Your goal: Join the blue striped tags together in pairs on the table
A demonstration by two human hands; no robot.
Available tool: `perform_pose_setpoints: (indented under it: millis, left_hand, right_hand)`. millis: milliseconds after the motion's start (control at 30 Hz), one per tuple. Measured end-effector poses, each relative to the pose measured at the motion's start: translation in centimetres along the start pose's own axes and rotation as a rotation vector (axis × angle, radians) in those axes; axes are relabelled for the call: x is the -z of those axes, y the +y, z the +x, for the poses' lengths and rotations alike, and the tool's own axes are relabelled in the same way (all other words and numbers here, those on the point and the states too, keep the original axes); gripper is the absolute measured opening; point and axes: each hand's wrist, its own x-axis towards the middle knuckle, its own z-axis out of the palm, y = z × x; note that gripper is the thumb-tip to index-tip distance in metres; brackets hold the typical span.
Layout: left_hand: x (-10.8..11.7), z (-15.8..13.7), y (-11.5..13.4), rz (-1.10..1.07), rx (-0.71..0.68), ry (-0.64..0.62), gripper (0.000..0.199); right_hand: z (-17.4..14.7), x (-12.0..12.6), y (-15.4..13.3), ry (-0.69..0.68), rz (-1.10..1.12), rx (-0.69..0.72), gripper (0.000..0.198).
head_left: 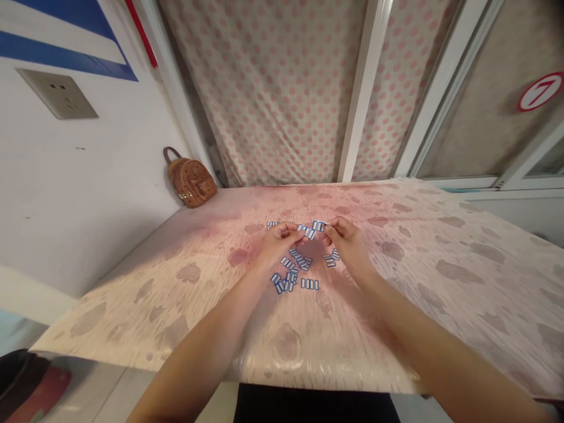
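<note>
My left hand pinches a small blue-and-white striped piece between thumb and fingers, a little above the table. Close beside it, my right hand grips a similar blue-edged white piece. The two pieces are side by side, and I cannot tell whether they touch. Below the hands lies a loose pile of the same striped pieces, some overlapping. One piece rests apart at the pile's right, and a few more lie under my right hand. Behind my left hand, further pieces are partly hidden.
A patterned cloth covers the table. At its back left corner, a small brown backpack-shaped bag leans by the wall. A dotted curtain hangs behind framed glass at the far edge. A wall socket is at upper left.
</note>
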Motion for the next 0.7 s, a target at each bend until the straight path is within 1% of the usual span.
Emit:
perform_pose_setpoints:
  millis: [133, 300, 500, 700]
  left_hand:
    - [-0.8, -0.2, -0.8, -0.054, 0.009, 0.022, 0.029]
    - [-1.2, -0.2, -1.6, 0.032, -0.033, 0.022, 0.03]
    - [-1.4, -0.1, -1.9, 0.013, -0.055, 0.07, 0.027]
    - [-1.8, -0.4, -2.3, 0.01, -0.113, 0.131, 0.028]
  right_hand:
    - [-0.2, -0.5, 0.4, -0.065, 0.034, -0.013, 0.021]
    - [-0.3, -0.6, 0.8, -0.126, 0.07, -0.007, 0.02]
    - [-0.6, -0.8, 0.5, -0.146, 0.072, -0.024, 0.018]
    - [-0.6, -0.9, 0.2, -0.15, 0.065, -0.025, 0.017]
